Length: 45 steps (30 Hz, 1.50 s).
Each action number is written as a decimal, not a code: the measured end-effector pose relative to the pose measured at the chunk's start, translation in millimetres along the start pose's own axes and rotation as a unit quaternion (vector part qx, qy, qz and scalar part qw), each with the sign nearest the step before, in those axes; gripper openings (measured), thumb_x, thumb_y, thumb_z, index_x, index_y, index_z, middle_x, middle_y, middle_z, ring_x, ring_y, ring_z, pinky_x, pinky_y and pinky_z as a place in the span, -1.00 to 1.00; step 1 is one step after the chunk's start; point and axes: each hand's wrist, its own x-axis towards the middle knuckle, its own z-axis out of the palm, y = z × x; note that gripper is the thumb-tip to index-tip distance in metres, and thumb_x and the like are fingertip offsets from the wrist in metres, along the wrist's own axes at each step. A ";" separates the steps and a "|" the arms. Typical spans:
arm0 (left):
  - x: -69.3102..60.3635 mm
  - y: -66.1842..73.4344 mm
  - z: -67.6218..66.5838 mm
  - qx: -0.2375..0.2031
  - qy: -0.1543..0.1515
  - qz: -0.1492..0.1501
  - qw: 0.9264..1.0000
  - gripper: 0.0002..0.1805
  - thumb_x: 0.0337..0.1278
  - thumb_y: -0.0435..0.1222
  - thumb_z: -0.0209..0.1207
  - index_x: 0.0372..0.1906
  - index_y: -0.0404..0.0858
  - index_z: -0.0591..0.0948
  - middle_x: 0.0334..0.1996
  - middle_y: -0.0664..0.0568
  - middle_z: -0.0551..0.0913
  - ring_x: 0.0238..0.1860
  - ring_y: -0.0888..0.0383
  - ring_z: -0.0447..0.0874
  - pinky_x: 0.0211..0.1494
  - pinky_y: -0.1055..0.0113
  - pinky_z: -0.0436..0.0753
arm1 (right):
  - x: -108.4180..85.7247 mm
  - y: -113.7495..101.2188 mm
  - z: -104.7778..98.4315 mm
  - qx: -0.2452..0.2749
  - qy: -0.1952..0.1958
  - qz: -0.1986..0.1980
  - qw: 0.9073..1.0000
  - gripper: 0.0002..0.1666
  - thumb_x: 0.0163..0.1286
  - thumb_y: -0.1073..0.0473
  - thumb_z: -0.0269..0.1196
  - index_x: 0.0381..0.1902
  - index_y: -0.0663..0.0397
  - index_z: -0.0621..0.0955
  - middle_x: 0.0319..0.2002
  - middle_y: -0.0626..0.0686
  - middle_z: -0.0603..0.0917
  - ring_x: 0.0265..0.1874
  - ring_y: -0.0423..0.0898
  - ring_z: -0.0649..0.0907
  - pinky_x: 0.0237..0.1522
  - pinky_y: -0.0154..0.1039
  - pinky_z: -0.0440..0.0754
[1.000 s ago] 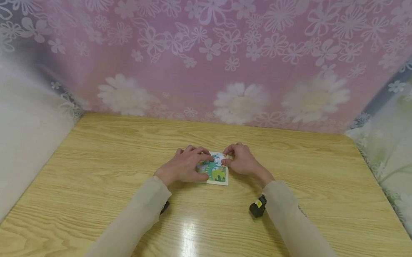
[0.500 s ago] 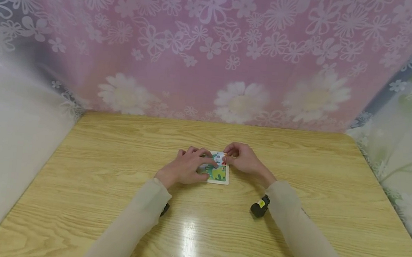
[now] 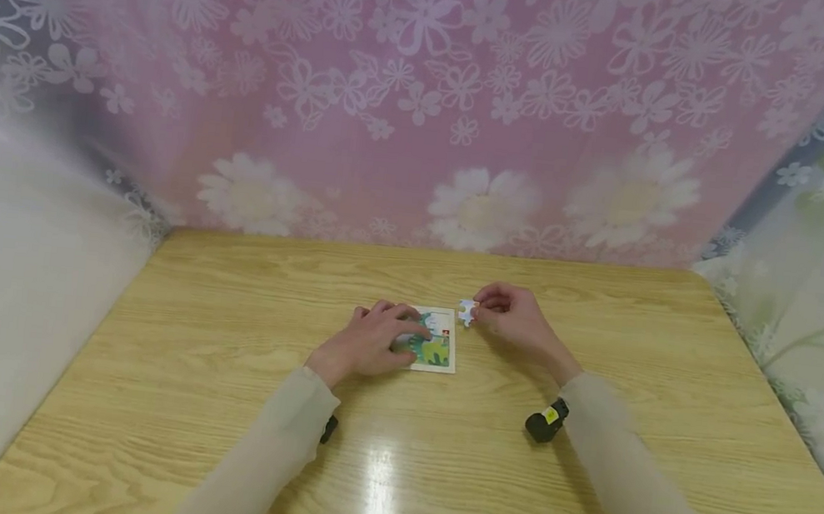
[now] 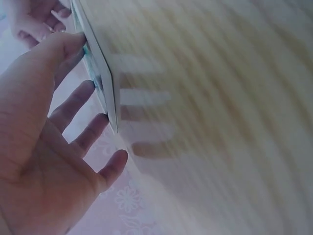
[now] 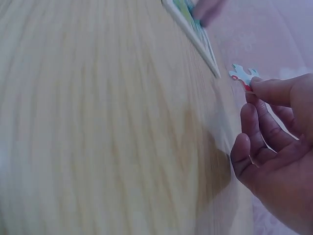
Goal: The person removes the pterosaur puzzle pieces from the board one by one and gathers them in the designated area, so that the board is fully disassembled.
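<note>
A small jigsaw puzzle (image 3: pixel 437 358) in a white-edged frame lies flat on the table, its picture green and blue. My left hand (image 3: pixel 373 338) rests on its left part with fingers spread, and covers that side. In the left wrist view the thumb and fingertips (image 4: pixel 87 87) touch the board's face and edge. Just off the puzzle's upper right corner, my right hand (image 3: pixel 518 320) pinches a loose puzzle piece (image 3: pixel 466 312) between thumb and fingers. That piece (image 5: pixel 243 77) is pale blue with a red patch, held above the table in the right wrist view.
The wood-grain table (image 3: pixel 210 454) spreads around the puzzle on every side. A pink flowered curtain (image 3: pixel 362 160) hangs behind its far edge. Black wrist cameras (image 3: pixel 545 422) sit under the sleeves.
My right hand has lifted the puzzle piece out of the upper right corner and moved right with it. The left hand has stayed almost still on the puzzle.
</note>
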 end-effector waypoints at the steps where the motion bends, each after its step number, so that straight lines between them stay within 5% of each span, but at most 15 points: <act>1: -0.5 -1.5 0.8 -0.001 0.003 -0.001 1.000 -0.61 0.44 -0.06 0.17 0.30 0.19 0.60 0.48 0.11 0.39 0.50 -0.09 0.24 0.36 -0.27 0.27 | -1.2 2.0 -3.5 -0.004 0.004 -0.001 1.000 -0.75 0.50 0.16 0.27 0.03 0.17 0.62 -0.10 0.21 0.73 -0.13 0.02 0.72 -0.08 -0.25 0.63; 11: -0.1 -1.3 4.1 -0.067 0.040 -0.040 0.996 -0.58 0.29 0.10 0.28 0.18 0.10 0.61 0.40 0.05 0.44 0.43 -0.13 0.30 0.32 -0.23 0.27 | -9.3 21.2 -33.8 -0.065 0.034 0.006 0.997 -0.76 0.47 0.20 0.29 0.01 0.20 0.64 -0.11 0.22 0.74 -0.19 -0.03 0.72 -0.14 -0.32 0.62; 23: 7.1 6.7 10.0 -0.088 0.061 -0.093 0.990 -0.50 0.14 0.19 0.35 0.12 0.09 0.60 0.27 -0.05 0.38 0.21 -0.15 0.24 0.12 -0.15 0.12 | -9.6 35.2 -55.4 -0.132 0.053 0.017 0.990 -0.72 0.49 0.12 0.29 0.04 0.16 0.65 -0.08 0.20 0.76 -0.15 -0.02 0.72 -0.07 -0.23 0.61; 45: 12.0 1.7 13.2 -0.115 0.053 -0.110 0.986 -0.54 0.11 0.16 0.38 0.08 0.16 0.60 0.31 -0.01 0.35 0.24 -0.20 0.21 0.07 -0.11 0.08 | -9.7 25.6 -43.7 -0.172 0.060 -0.034 0.983 -0.73 0.47 0.10 0.29 -0.03 0.17 0.70 -0.20 0.17 0.74 -0.24 -0.01 0.69 -0.16 -0.20 0.59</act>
